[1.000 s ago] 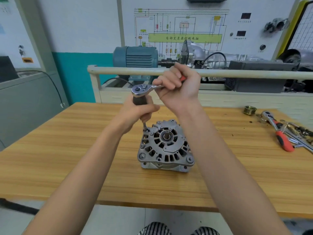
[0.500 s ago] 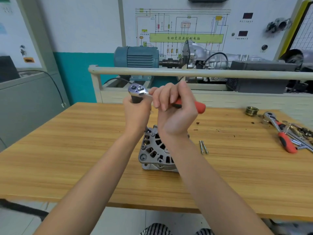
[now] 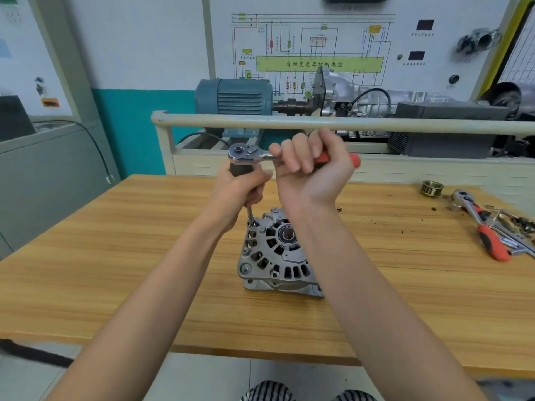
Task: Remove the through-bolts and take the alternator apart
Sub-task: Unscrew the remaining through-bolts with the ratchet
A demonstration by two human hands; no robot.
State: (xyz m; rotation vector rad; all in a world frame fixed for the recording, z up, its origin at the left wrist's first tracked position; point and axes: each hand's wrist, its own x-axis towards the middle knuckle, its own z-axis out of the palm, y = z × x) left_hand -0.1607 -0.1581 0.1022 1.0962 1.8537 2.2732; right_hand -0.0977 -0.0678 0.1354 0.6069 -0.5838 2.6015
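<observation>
The alternator (image 3: 275, 256) stands on its end near the middle of the wooden table (image 3: 115, 256), its slotted silver housing and central shaft bearing facing up. The right forearm crosses in front of it and hides its right side.

A ratchet wrench (image 3: 260, 154) is held level above it. The right hand (image 3: 312, 169) has its fingers curled round the red handle, whose tip sticks out past the palm to the right. The left hand (image 3: 240, 189) grips a dark cylindrical piece directly under the ratchet head; from below that fist a thin steel extension (image 3: 250, 215) runs straight down to a bolt point at the housing's upper-left edge. The socket seems to sit on a bolt head there, though the spot is too small to be sure.

At the table's far right lie a ribbed brass-coloured pulley (image 3: 432, 188), a second ratchet with a red handle (image 3: 480, 224) and a loose heap of metal tools and small parts (image 3: 518, 230) just beside it. Dark crumbs of debris are scattered on the wood between the alternator and those tools.

Behind the table a pale rail (image 3: 405, 125) runs across a training rig holding a blue-grey electric motor (image 3: 234, 95) coupled to a silver gearbox (image 3: 376, 96). The white panel behind carries a wiring diagram (image 3: 312, 47); its green bar bears Chinese characters reading 自动变速器控制电脑. Two small dark displays sit to its right, their captions too blurred to read.
</observation>
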